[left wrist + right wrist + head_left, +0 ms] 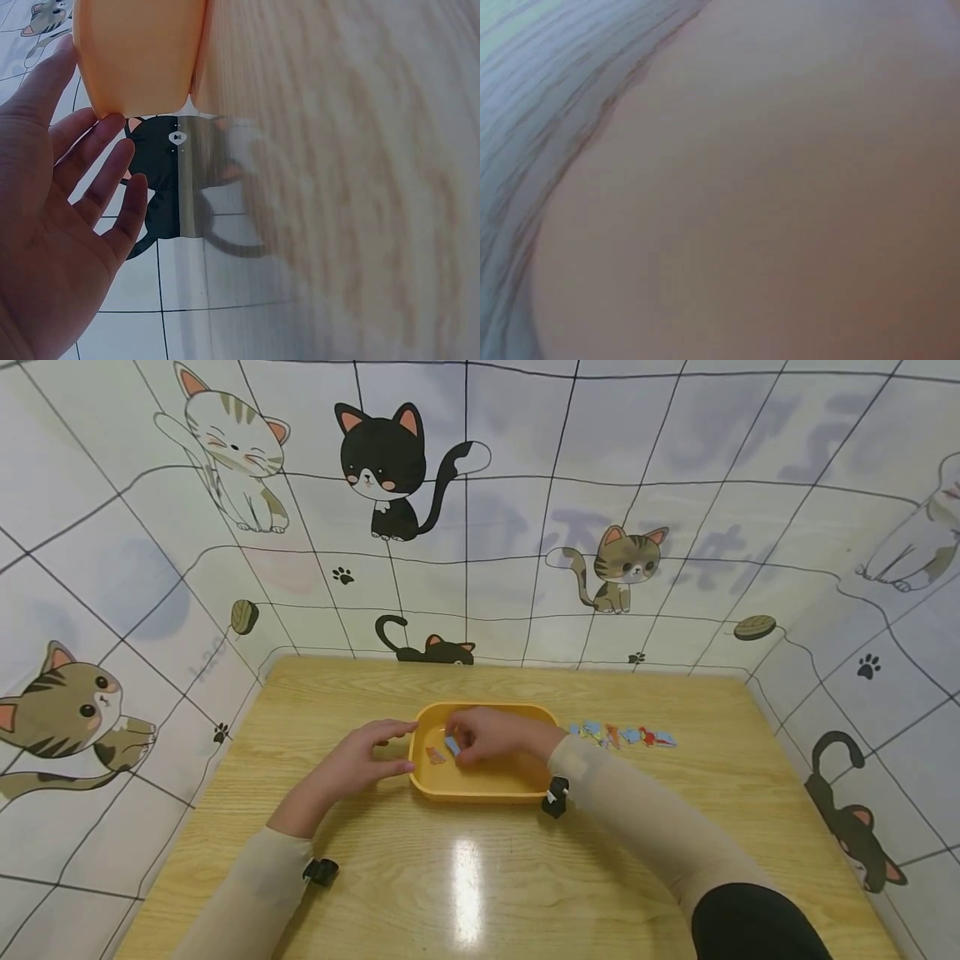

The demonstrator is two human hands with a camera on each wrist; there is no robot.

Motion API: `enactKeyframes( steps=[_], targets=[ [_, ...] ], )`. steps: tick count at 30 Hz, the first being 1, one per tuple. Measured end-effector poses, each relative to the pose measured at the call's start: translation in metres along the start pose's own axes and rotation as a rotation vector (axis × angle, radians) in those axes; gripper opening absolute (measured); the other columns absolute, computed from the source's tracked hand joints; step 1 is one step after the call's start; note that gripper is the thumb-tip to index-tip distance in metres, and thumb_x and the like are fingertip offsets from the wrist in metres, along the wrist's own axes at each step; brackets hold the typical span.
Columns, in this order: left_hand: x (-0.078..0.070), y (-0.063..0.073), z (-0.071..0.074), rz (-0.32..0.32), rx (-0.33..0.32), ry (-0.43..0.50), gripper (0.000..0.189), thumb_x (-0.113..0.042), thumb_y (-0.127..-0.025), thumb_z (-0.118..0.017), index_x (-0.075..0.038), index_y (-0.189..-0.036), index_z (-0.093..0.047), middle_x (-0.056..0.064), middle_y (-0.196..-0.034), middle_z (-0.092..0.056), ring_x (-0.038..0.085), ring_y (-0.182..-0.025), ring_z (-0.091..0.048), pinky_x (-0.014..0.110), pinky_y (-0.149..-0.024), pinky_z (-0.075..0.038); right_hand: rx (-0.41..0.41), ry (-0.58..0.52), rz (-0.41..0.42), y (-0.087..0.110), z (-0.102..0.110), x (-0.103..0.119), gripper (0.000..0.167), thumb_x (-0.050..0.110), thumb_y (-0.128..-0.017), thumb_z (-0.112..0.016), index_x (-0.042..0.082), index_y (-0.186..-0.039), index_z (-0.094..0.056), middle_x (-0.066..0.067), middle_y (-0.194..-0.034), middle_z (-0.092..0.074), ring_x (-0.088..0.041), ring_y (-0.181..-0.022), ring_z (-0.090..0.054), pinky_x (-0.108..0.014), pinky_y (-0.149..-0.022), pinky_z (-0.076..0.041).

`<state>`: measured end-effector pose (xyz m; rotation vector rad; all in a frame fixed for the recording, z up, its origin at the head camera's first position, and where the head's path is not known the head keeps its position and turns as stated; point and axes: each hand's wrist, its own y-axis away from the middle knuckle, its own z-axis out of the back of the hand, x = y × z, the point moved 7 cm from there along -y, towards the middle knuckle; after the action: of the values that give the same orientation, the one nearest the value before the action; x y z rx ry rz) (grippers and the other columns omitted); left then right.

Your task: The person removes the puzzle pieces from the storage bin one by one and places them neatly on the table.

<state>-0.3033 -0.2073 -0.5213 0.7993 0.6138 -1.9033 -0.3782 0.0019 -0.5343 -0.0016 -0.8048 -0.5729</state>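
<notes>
A shallow orange-yellow tray [480,797] stands on the wooden table. My left hand [352,764] is at its left end, fingers loosely bent and thumb apart, the tips at the rim. In the left wrist view, the left hand's [67,195] fingertips touch the tray's outer wall [142,60]. Reaching into the tray from the right, my right hand [495,735] pinches a small flat blue piece [452,745] between thumb and fingers. Beside it on the tray floor lies a small orange-brown piece [436,756]. The right wrist view is blurred and filled by a plain surface.
Right of the tray, several small colourful flat pieces [630,737] lie in a row on the table [375,877]. Behind the table and at both sides hangs a white gridded backdrop [510,527] printed with cats.
</notes>
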Motion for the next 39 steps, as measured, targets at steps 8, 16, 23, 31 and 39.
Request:
enactKeyframes(
  steps=[8,16,23,31,39],
  targets=[
    [0.002,0.000,0.000,0.000,-0.009,0.007,0.068,-0.033,-0.096,-0.090,-0.016,-0.157,-0.064,0.004,-0.155,-0.065,0.036,-0.139,-0.060,0.060,-0.117,-0.051,-0.002,-0.055,0.000,0.020,0.010,0.013,0.042,0.011,-0.100,-0.079,0.006,-0.138,-0.063,0.003,-0.102,-0.073,-0.013,-0.091,-0.067,-0.029,-0.086,-0.058],
    [0.002,0.000,0.000,0.003,-0.005,0.007,0.069,-0.035,-0.096,-0.090,-0.016,-0.157,-0.064,0.004,-0.156,-0.064,0.036,-0.140,-0.060,0.061,-0.118,-0.050,-0.064,-0.056,0.048,0.039,0.021,0.020,0.045,0.009,-0.101,-0.077,0.009,-0.143,-0.061,0.003,-0.104,-0.073,-0.014,-0.089,-0.069,-0.031,-0.083,-0.060],
    [0.000,-0.001,0.000,-0.002,-0.003,0.000,0.069,-0.031,-0.096,-0.091,-0.014,-0.157,-0.064,0.005,-0.156,-0.064,0.036,-0.141,-0.060,0.060,-0.118,-0.050,-0.125,-0.057,0.042,0.061,0.032,0.014,0.045,0.010,-0.102,-0.078,0.012,-0.143,-0.060,0.005,-0.105,-0.073,-0.014,-0.089,-0.070,-0.033,-0.083,-0.060],
    [-0.001,0.000,0.000,0.001,-0.001,-0.006,0.070,-0.030,-0.096,-0.091,-0.014,-0.158,-0.063,0.005,-0.156,-0.064,0.034,-0.142,-0.059,0.059,-0.118,-0.050,-0.189,-0.037,0.034,0.093,0.047,0.011,0.046,0.011,-0.102,-0.078,0.009,-0.144,-0.060,0.003,-0.106,-0.072,-0.015,-0.091,-0.070,-0.036,-0.085,-0.061],
    [-0.002,0.000,0.001,0.024,0.004,-0.006,0.070,-0.032,-0.096,-0.091,-0.015,-0.158,-0.063,0.006,-0.158,-0.063,0.035,-0.143,-0.058,0.060,-0.119,-0.049,-0.259,-0.032,-0.011,0.130,0.061,-0.001,0.046,0.012,-0.102,-0.077,0.010,-0.144,-0.061,0.001,-0.109,-0.072,-0.017,-0.090,-0.070,-0.039,-0.084,-0.061]
  ],
)
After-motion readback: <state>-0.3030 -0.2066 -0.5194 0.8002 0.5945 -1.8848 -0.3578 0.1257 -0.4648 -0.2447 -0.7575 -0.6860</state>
